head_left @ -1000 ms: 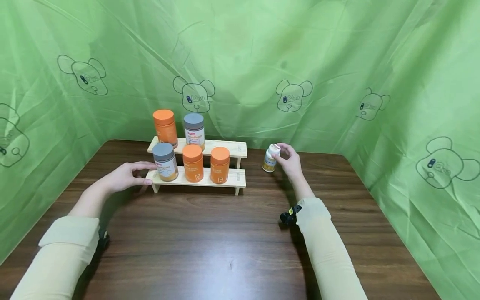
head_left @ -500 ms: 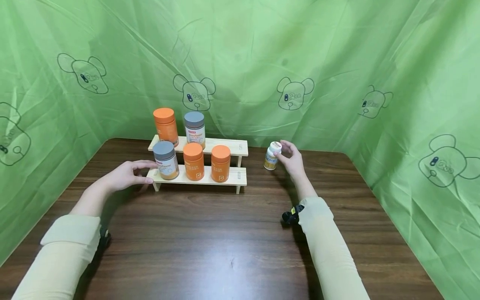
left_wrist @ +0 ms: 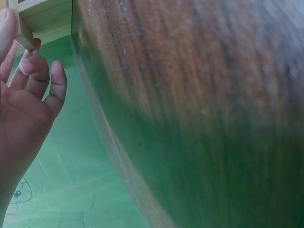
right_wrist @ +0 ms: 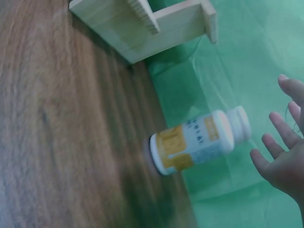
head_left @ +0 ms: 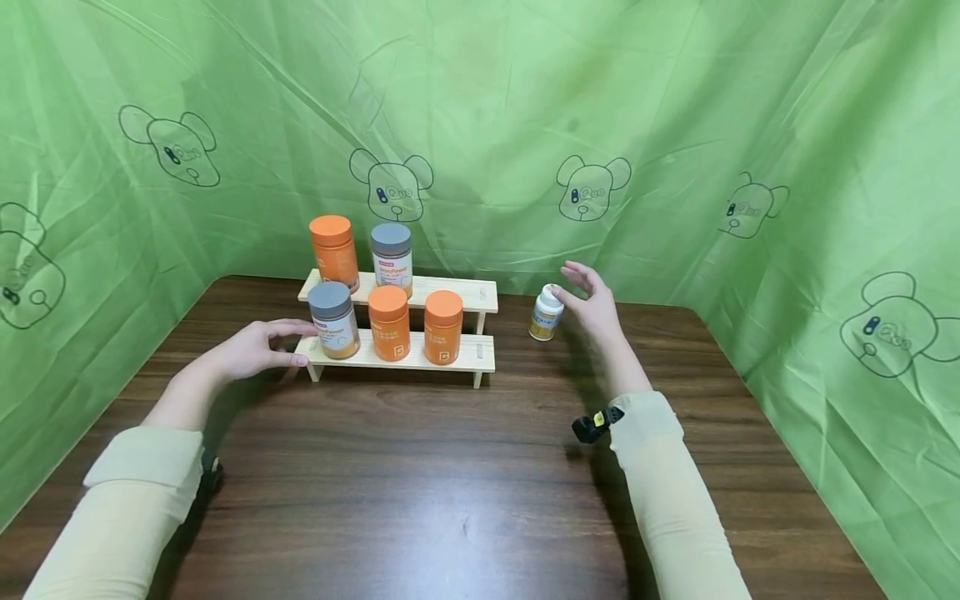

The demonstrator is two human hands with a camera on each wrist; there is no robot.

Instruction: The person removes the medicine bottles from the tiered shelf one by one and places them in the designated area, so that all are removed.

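A two-step wooden display rack (head_left: pixel 472 352) stands on the table. My left hand (head_left: pixel 255 350) holds the left end of its lower step between thumb and fingers; in the left wrist view, fingers (left_wrist: pixel 35 78) curl by the wooden edge. Just right of that hand is a grey-lidded jar (head_left: pixel 334 325), followed by two orange jars (head_left: pixel 389 327) on the same step. A small white bottle (head_left: pixel 546 315) with a yellow and white label stands upright on the table. My right hand (head_left: pixel 600 312) is beside and above its cap, fingers spread; the right wrist view shows a gap between them.
On the upper step stand another orange jar (head_left: pixel 334 254) and another grey-lidded jar (head_left: pixel 392 260). A green curtain (head_left: pixel 480 100) with bear-head drawings hangs behind and beside the brown wooden table (head_left: pixel 420 467).
My right hand has let go of the white bottle and lifted up and to the right. The bottle stays standing on the table. The left hand keeps its place at the rack.
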